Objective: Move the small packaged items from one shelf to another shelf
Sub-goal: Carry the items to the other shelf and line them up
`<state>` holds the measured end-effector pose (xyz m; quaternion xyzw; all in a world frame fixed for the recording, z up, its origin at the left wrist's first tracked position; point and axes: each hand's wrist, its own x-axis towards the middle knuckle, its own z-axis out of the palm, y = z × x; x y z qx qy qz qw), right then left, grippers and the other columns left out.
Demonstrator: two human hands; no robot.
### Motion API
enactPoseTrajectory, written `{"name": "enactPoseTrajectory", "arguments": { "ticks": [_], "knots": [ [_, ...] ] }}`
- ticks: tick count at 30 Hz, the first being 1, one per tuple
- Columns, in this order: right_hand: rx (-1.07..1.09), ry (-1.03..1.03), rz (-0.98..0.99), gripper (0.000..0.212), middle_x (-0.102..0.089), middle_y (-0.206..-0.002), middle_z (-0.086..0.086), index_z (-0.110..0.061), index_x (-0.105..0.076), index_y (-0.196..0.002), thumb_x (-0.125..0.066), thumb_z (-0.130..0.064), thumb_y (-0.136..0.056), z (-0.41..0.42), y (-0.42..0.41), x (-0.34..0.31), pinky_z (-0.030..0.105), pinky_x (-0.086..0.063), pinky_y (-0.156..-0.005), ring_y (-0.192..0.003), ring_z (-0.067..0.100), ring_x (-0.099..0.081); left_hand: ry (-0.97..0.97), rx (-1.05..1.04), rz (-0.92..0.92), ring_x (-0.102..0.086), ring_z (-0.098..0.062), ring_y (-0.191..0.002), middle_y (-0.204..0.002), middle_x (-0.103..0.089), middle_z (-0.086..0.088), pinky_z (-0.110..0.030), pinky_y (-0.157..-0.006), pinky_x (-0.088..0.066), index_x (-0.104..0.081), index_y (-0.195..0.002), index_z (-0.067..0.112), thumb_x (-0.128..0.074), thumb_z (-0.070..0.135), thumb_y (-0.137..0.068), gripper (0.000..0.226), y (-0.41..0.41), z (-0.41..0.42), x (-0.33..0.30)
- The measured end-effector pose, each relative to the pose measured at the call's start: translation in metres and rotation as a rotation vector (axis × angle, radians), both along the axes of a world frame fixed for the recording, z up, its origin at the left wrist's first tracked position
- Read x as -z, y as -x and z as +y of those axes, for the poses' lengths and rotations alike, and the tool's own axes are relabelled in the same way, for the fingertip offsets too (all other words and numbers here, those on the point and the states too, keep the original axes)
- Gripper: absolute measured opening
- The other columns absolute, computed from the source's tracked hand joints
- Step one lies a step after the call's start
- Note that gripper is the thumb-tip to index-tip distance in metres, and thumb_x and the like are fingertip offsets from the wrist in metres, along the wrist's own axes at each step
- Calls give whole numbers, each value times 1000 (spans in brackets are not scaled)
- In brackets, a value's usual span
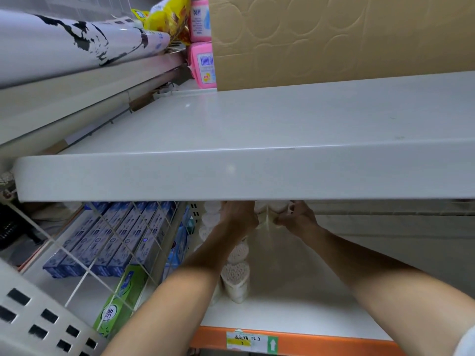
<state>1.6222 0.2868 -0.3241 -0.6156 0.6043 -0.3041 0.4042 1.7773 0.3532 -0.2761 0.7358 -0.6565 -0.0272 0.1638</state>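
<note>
shelf lip (231, 176) over both hands (267, 219)

Clutter around the shelving, none of it being handled.

Up top left: a large white roll with black splotches (64, 44), a yellow snack bag (167, 18), two pink wipe packs (201, 42), stacked, beside a tall cardboard box (334, 37). Down left, behind a white wire grid divider (123, 242): a row of blue toothpaste boxes (108, 242), a green box (120, 296) leaning nearer. Bottom left corner: a white slotted panel (33, 319).
</note>
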Motion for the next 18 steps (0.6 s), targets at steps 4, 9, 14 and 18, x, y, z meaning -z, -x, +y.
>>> {"name": "enactPoseTrajectory", "arguments": {
  "ticks": [4,9,14,18],
  "knots": [
    [-14,-44,120,76,-53,-134,7,-11,-48,-137,-83,-20,-70,5,16,-6,29,-50,-86,-113,21,-58,-17,5,41,-47,-30,-126,-129,-58,-4,-38,-109,-35,-56,-127,22,-62,14,-86,42,8,2,-5],
    [-107,7,321,59,-56,-136,9,-9,-55,-133,-74,-21,-78,11,49,-19,31,-46,-100,-124,22,-53,15,65,-33,-57,-24,-120,-125,-65,0,-35,-103,-44,-65,-119,22,-57,21,-90,30,26,9,-14],
    [-236,-47,439,54,-53,-139,8,-11,-57,-133,-74,-24,-83,24,85,-33,30,-48,-97,-123,21,-53,-70,123,-66,-57,-25,-121,-127,-64,0,-35,-102,-42,-61,-125,27,-56,28,-89,36,51,13,-16],
    [-302,-97,494,51,-54,-135,4,-17,-58,-131,-73,-26,-83,37,117,-42,29,-49,-95,-118,19,-56,-152,171,-50,-56,-25,-119,-123,-64,-1,-41,-100,-40,-61,-119,26,-59,31,-86,34,75,16,-10]
  ]
}}
